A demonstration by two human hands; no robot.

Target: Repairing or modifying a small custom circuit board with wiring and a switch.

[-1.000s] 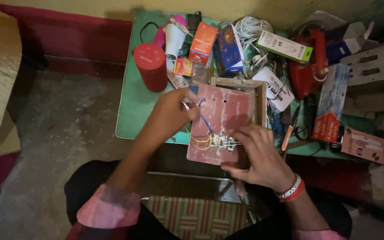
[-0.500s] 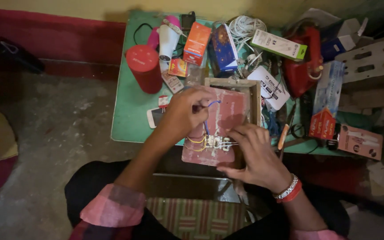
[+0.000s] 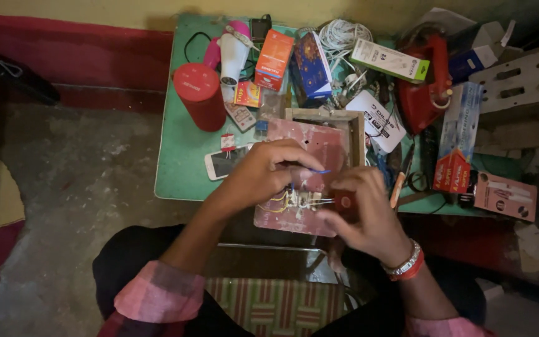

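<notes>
— Board [image 3: 319, 150], the pinkish-red one: where does it sit?

— On the near edge of my green surface [image 3: 182, 162], partly inside a wooden frame [image 3: 355, 128], its near end hanging past the edge toward my lap.

— What's the biggest thing around it?

— A red iron [image 3: 428, 93] at the far right, then a red cylinder [image 3: 201, 97] standing at the far left. Next down in size comes a white and pink hair dryer [image 3: 232, 53], a coil of white cable [image 3: 344, 34], an orange box [image 3: 274, 59] and a dark blue box [image 3: 311, 65]. A white phone [image 3: 223, 163] lies flat, just left of the board.

— And your hands?

— My left hand [image 3: 263, 175] lies over the middle of the board, fingers pinched together on a thin blue wire [image 3: 320, 171]. My right hand [image 3: 366, 212] is curled at the board's right side, closed around a small dark red piece [image 3: 345, 201]. Between them sits a small cluster of yellow and white wiring [image 3: 297, 201] on the board.
</notes>
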